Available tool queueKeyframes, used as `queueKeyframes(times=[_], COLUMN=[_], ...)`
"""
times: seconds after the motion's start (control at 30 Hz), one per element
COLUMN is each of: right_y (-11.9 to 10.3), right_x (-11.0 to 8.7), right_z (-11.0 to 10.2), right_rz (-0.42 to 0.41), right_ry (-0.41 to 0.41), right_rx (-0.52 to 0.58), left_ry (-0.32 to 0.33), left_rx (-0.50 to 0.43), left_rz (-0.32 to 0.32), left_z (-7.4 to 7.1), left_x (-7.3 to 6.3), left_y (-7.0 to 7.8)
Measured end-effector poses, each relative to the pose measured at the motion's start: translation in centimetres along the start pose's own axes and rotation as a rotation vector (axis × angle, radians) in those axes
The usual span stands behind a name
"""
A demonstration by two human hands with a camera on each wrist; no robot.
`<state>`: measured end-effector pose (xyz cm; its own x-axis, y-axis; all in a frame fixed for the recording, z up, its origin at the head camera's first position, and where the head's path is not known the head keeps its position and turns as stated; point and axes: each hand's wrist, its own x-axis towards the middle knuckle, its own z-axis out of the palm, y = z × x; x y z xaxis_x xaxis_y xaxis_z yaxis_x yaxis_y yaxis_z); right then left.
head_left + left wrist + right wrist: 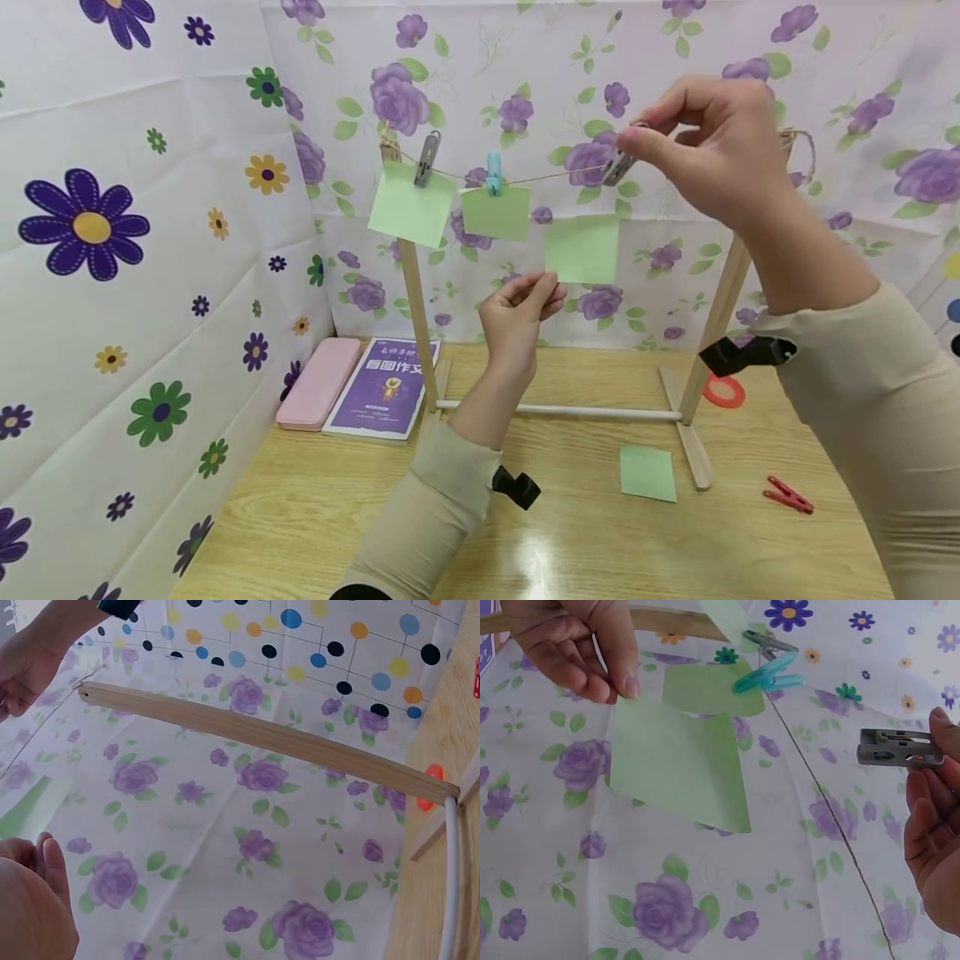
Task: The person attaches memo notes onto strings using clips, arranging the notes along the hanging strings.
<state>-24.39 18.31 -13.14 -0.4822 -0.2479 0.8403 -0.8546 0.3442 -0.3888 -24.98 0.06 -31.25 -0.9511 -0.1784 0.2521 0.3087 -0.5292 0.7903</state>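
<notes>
Head view: wooden stand (417, 317) and its surroundings

Flowered cloth (540, 50) hangs behind the stand; daisy-print cloth (187, 225) rises to the stand's left. Wood-grain worktop (300, 517) beneath it. Stand: two uprights, joined low down by a white bar (585, 412); thin twine (558, 177) strung between their tops.

Purple book (382, 387) lies by the stand's left upright, which partly covers it in this view. Pink case (321, 383) just beside the book, farther left of the stand.

Right hand (716, 150) near the stand's upper right: thumb and fingers pinch a grey clip (618, 168). Cannot tell whether the clip's jaws are parted; right wrist view shows it apart from the twine.

Left hand (517, 317) in front of the stand: thumb and fingers pinch the lower left corner of the held green note (582, 250), which is upright, seen between the stand's uprights and below the twine.

Leftmost green note (411, 204), tilted, hangs at the stand's upper left under a second grey clip (427, 160). Middle green note (495, 215) hangs from the stand's twine under a blue clip (493, 173). Loose green note (648, 473) lies near the stand's right foot.

Red ring (739, 393) just right of the stand's right upright. Red clip (789, 495) on the worktop, right of the stand.
</notes>
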Motion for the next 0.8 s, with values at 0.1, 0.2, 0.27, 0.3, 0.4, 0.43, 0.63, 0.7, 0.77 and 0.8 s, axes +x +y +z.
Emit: queueKeyframes(times=[0.1,0.2,0.27,0.3,0.4,0.43,0.63,0.7,0.77,0.8], right_y=[-0.1,0.2,0.5,0.6,1.0,1.1,1.1,1.1,1.0,1.0], right_x=[1.1,2.0,2.4,2.6,3.0,3.1,3.7,3.9,4.1,4.1], right_z=[0.4,0.8,1.0,1.1,1.3,1.3,1.4,1.4,1.5,1.6], right_rz=[0.047,0.079,0.118,0.145,0.207,0.223,0.278,0.287,0.297,0.297], right_ry=[-0.025,-0.039,-0.043,-0.047,-0.079,-0.093,-0.197,-0.230,-0.258,-0.269], right_rx=[-0.109,-0.159,-0.165,-0.164,-0.168,-0.169,-0.212,-0.238,-0.252,-0.258], left_ry=[0.009,0.020,0.023,0.023,0.018,0.016,0.015,0.016,0.015,0.014], left_rx=[-0.024,-0.045,-0.055,-0.057,-0.063,-0.065,-0.074,-0.079,-0.082,-0.084], left_rz=[-0.013,-0.031,-0.040,-0.044,-0.048,-0.048,-0.043,-0.037,-0.032,-0.030], left_z=[0.3,0.4,0.5,0.6,0.6,0.6,0.8,0.8,0.8,0.8], left_x=[0.1,0.2,0.3,0.3,0.3,0.3,0.5,0.6,0.7,0.7], left_y=[0.4,0.8,1.0,1.1,1.3,1.3,1.5,1.5,1.6,1.6])
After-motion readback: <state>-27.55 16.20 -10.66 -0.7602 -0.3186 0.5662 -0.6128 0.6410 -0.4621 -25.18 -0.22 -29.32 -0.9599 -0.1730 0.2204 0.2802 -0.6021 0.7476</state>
